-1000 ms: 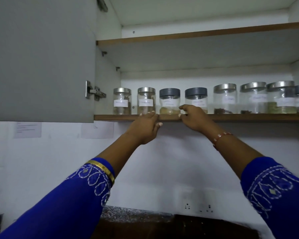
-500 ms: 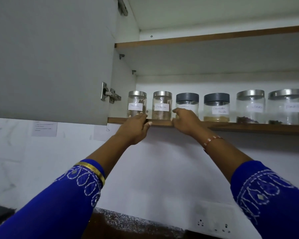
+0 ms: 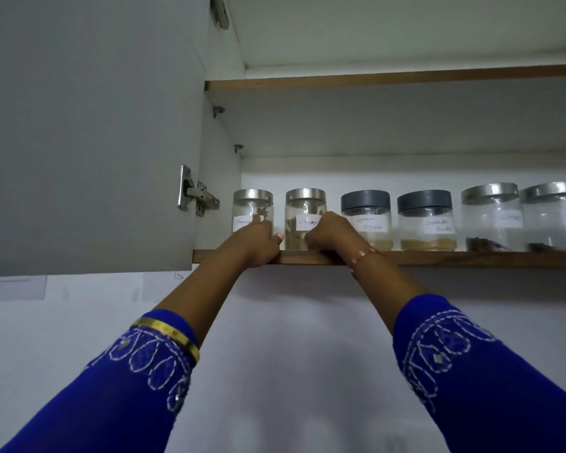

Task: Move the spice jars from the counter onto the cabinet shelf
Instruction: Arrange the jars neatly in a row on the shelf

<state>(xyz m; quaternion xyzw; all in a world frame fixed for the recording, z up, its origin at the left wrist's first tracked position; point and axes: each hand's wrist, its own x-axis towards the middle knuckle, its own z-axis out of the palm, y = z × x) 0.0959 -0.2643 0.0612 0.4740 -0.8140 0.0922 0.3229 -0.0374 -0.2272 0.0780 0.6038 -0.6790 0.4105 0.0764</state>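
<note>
Both hands sit further left along the shelf (image 3: pixel 438 258) than 1 second ago. Then the left hand (image 3: pixel 258 243) hung under the 2nd jar and the right hand (image 3: pixel 332 235) under the 4th; now they work the 2 leftmost jars, next to the open door's hinge (image 3: pixel 196 194).

Left hand: fingers reach up against the front of the 1st steel-lidded jar (image 3: pixel 253 210), covering part of its label. Whether they wrap it or only press it, cannot tell.

Right hand: fingers curled narrow against the right side of the 2nd steel-lidded jar (image 3: pixel 305 217), knuckles across its label. Looks like a nudge or a turn, not a lift; not certain.

Meaning for the task, as a judgement: carrying appears finished. 6 jars show in 1 row at the shelf's front edge, none in the air, counter out of view. What remains reads as straightening and spacing.

Orientation: every jar stands upright, long axis vertical, lid up, base flat on the board. Handwritten labels face out toward the camera. The 2 grey-lidded jars (image 3: pixel 366 220) stand just right of the right hand, untouched, with 2 more steel-lidded ones (image 3: pixel 490 217) beyond, the last cut by the frame edge.
</note>
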